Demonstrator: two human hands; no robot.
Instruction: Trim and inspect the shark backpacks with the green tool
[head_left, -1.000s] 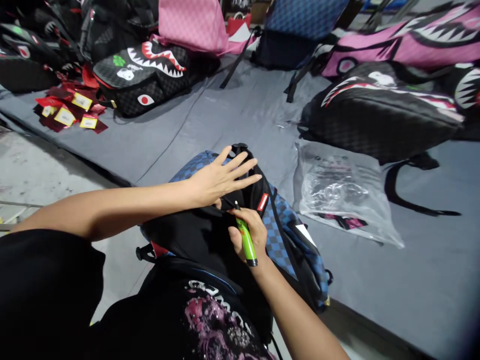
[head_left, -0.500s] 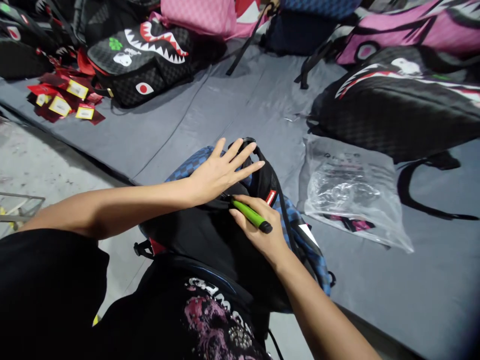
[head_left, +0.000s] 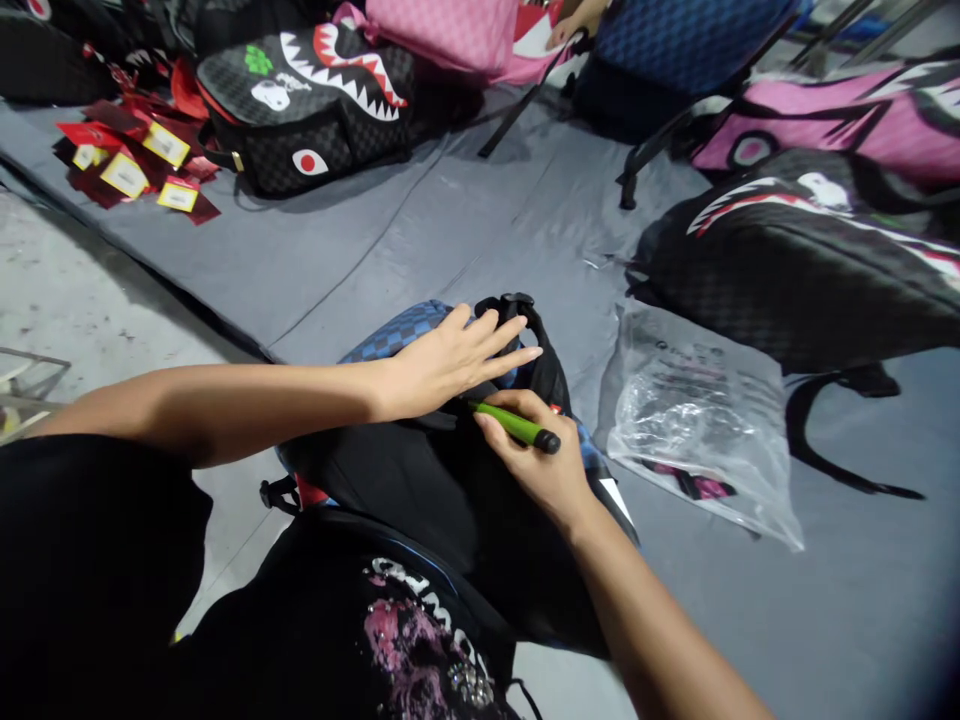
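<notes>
A blue-and-black checkered backpack [head_left: 420, 480] lies back side up at the near edge of a grey mat [head_left: 450, 240]. My left hand [head_left: 450, 358] rests flat on its upper part with the fingers spread, near the black top handle [head_left: 517, 305]. My right hand [head_left: 536, 455] grips a green pen-like tool [head_left: 514, 424], its tip pressed against the black fabric just under my left palm.
A clear plastic bag [head_left: 694, 420] lies on the mat to the right. Shark-mouth backpacks sit around: a black one [head_left: 307, 110] at far left, another black one [head_left: 810, 260] at right, pink ones behind. Red and yellow hang tags [head_left: 131, 165] are piled far left. Bare concrete floor [head_left: 67, 300] is at left.
My right hand has tipped the green tool from nearly upright to lying flat, tip toward my left palm. My left hand stays on the backpack. The view has shifted a little.
</notes>
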